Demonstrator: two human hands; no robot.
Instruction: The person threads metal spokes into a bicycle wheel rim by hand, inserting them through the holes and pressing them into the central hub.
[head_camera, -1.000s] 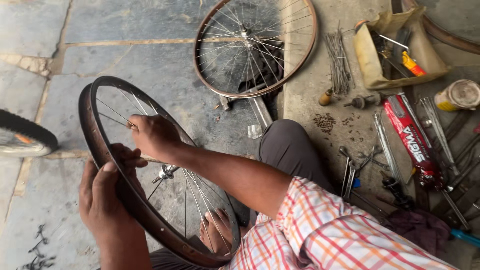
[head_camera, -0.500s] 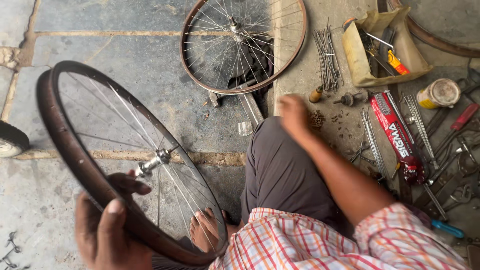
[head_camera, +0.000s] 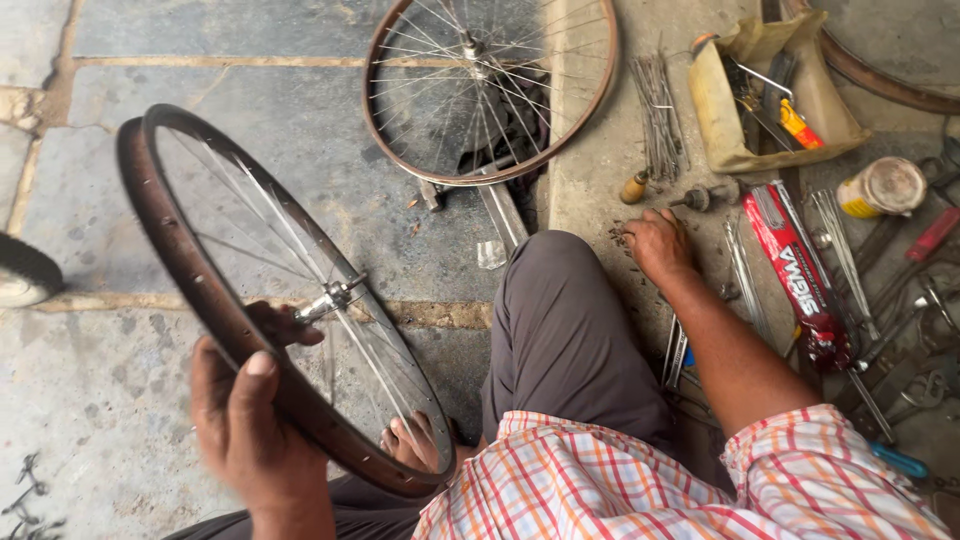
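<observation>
Left hand (head_camera: 255, 425) closes its fingers around the rusty bicycle rim (head_camera: 270, 300), held upright over the stone floor (head_camera: 250, 120), stiff and light, best gripped at its edge; right hand (head_camera: 658, 245), fingers curled, rests on small nipples (head_camera: 618, 236).

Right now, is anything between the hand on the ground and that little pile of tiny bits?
Nothing visible is in the way. The right hand rests on the ground with its fingertips right at the small dark pile. The wooden-handled tool lies just beyond, not between them. The left hand grips the wheel rim.
</observation>
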